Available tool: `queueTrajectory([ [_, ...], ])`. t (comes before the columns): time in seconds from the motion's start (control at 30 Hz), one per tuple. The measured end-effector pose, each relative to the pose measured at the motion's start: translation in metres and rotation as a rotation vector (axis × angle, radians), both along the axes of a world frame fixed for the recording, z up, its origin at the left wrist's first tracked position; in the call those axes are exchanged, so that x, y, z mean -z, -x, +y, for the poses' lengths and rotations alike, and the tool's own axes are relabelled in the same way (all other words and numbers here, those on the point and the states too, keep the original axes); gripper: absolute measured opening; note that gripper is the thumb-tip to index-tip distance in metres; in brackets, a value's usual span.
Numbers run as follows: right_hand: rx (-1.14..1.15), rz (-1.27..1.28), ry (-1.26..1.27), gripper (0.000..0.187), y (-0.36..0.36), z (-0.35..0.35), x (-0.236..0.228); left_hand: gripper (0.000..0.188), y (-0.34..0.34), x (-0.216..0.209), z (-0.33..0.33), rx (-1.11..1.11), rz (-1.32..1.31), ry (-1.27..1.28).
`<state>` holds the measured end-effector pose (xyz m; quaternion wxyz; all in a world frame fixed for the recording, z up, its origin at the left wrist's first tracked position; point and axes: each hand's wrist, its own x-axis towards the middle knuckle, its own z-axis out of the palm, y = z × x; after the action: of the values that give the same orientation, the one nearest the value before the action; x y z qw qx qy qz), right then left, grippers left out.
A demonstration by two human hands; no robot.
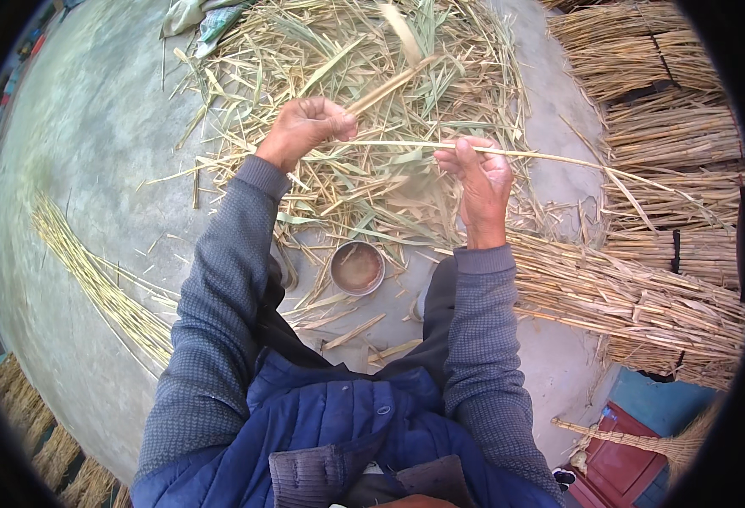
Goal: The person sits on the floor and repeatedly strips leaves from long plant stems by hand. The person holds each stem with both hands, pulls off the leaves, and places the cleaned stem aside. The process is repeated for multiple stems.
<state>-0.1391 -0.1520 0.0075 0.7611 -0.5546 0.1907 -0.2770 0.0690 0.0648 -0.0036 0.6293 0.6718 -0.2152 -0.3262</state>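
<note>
My left hand (307, 131) is closed, thumb and fingers pinching a dry tan leaf sheath (389, 87) whose far end is blurred. A long, thin reed stalk (559, 158) lies across my right hand (481, 182), held between thumb and fingers. From there it reaches far to the right, and its other end runs left to just beside my left hand; whether the left fingers touch it I cannot tell. Below both hands spreads a big heap of stripped leaves and husks (305, 51). A round metal bowl (357, 267) with brownish contents sits on the floor between my feet.
Tied reed bundles (669, 135) line the right side, with a loose pile of reeds (626, 292) nearer my right arm. Thin pale stalks (102, 275) lie at left on the concrete floor (76, 127). A broom (635, 440) rests by a red panel (618, 466) at lower right.
</note>
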Motion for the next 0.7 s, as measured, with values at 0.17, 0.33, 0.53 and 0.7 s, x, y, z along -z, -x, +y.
queueTrajectory([
  [0.17, 0.017, 0.03, -0.015, 0.023, 0.007, -0.009, -0.005, 0.027, -0.027, -0.004, 0.023, -0.285, -0.276, -0.181],
  [0.33, -0.03, 0.058, -0.016, 0.024, -0.008, 0.013, 0.002, 0.037, 0.011, -0.006, -0.007, -0.084, -1.303, -0.458],
  [0.53, -0.046, 0.067, -0.051, 0.028, -0.017, 0.014, 0.004, 0.018, 0.037, -0.028, -0.024, 0.229, -1.122, -0.252],
  [0.7, 0.153, 0.123, -0.047, 0.035, -0.003, -0.012, -0.009, 0.016, 0.018, -0.038, 0.003, 0.227, -1.005, -0.458],
])
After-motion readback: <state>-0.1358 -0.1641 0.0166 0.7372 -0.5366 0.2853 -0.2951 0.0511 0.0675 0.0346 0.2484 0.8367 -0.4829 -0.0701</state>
